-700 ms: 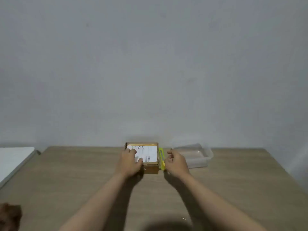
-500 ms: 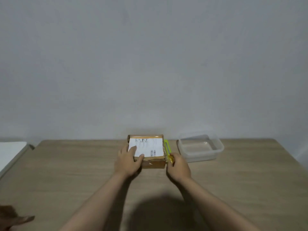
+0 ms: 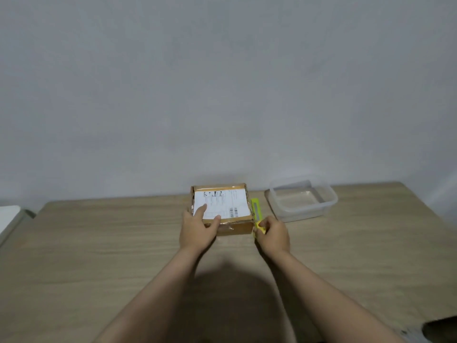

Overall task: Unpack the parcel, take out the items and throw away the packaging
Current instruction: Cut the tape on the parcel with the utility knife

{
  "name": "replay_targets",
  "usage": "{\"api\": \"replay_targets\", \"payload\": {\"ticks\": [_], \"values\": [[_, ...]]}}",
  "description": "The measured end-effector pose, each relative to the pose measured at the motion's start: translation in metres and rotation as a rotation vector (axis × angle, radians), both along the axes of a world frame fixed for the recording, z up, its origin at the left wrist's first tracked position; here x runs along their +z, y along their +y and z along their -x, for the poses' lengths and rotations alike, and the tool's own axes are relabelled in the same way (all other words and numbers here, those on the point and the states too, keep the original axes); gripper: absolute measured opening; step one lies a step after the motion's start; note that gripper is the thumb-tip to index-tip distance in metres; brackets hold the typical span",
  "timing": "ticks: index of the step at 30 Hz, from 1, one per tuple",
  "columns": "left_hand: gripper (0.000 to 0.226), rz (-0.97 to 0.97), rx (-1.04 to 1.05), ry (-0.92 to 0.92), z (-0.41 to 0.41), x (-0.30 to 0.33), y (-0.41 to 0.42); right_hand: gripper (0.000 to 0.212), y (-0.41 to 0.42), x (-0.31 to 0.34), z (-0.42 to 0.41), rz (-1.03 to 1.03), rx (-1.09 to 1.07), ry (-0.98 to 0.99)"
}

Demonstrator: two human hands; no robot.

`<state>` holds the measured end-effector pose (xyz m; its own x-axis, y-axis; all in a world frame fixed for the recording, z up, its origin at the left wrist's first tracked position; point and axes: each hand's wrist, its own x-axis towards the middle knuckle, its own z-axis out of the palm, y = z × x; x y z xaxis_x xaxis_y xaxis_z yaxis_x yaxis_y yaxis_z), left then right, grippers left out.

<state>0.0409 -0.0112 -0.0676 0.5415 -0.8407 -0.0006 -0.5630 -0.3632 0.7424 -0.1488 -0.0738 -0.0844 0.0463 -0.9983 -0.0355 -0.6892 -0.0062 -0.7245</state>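
One parcel (image 3: 223,209): brown cardboard box, taped, flat on the wooden surface (image 3: 99,243) near its far edge, centre of view. One white shipping label (image 3: 222,203) covers most of the top, barcode at its near right corner. Box still sealed, nothing taken out.

Two hands, both bare forearms in view. Left hand (image 3: 197,230) lies on the near left corner of the parcel, fingers straight and spread over the label, thumb along the near top edge; left grip is flat, pressing down, not curled round anything. Right hand (image 3: 273,232) is just beside the parcel's near right corner, fingers curled round the near end of one yellow-green utility knife (image 3: 256,212); right grip is closed on that knife. The knife runs along the parcel's right side, pointing away from the person, a grey strip down its middle. Whether a blade is out, cannot tell.

One clear plastic container (image 3: 303,200), no lid on, sits on the surface to the right of the knife, apart from the parcel. Looks empty.

One white ledge (image 3: 8,216) at far left edge. One dark blurry object (image 3: 442,330) at bottom right corner, cannot identify. Plain grey wall (image 3: 222,82) behind.
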Motion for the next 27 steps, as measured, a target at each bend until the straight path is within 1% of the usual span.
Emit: {"api": "replay_targets", "payload": {"ticks": [2,4,7,10,12,14,16,18,21,24,26,27], "values": [[0.062,-0.030,-0.016,0.014,-0.002,0.003,0.000,0.019,-0.001,0.005,0.003,-0.084,0.010,-0.079],[0.063,-0.049,-0.031,0.026,-0.003,0.005,0.001,0.020,0.000,0.010,0.007,-0.174,0.000,-0.140],[0.064,-0.061,-0.042,0.030,-0.003,0.007,0.001,0.020,0.003,0.022,0.011,-0.214,-0.075,-0.255],[0.064,-0.063,-0.044,0.025,-0.004,0.007,0.000,0.017,0.002,0.040,0.012,-0.135,-0.123,-0.390],[0.064,-0.066,-0.044,0.022,-0.004,0.006,0.000,0.017,0.000,0.052,0.009,-0.050,-0.094,-0.475],[0.065,-0.066,-0.040,0.017,-0.005,0.006,0.000,0.017,-0.003,0.060,0.001,0.006,-0.029,-0.510],[0.065,-0.065,-0.036,0.015,-0.005,0.005,0.001,0.017,-0.008,0.063,-0.012,0.024,0.029,-0.486],[0.065,-0.054,-0.032,0.009,-0.005,0.005,0.000,0.017,-0.012,0.060,-0.024,0.008,0.083,-0.422],[0.064,-0.032,-0.031,0.007,-0.005,0.004,0.000,0.017,-0.016,0.048,-0.034,0.014,0.149,-0.254],[0.064,-0.020,-0.027,-0.009,-0.006,0.002,0.000,0.014,-0.016,0.040,-0.036,0.090,0.145,-0.142],[0.064,-0.017,-0.023,-0.004,-0.006,0.002,0.000,0.021,-0.017,0.036,-0.035,0.042,0.126,-0.120],[0.064,-0.018,-0.022,0.003,-0.006,0.002,0.000,0.029,-0.017,0.035,-0.034,-0.009,0.148,-0.138]]}}
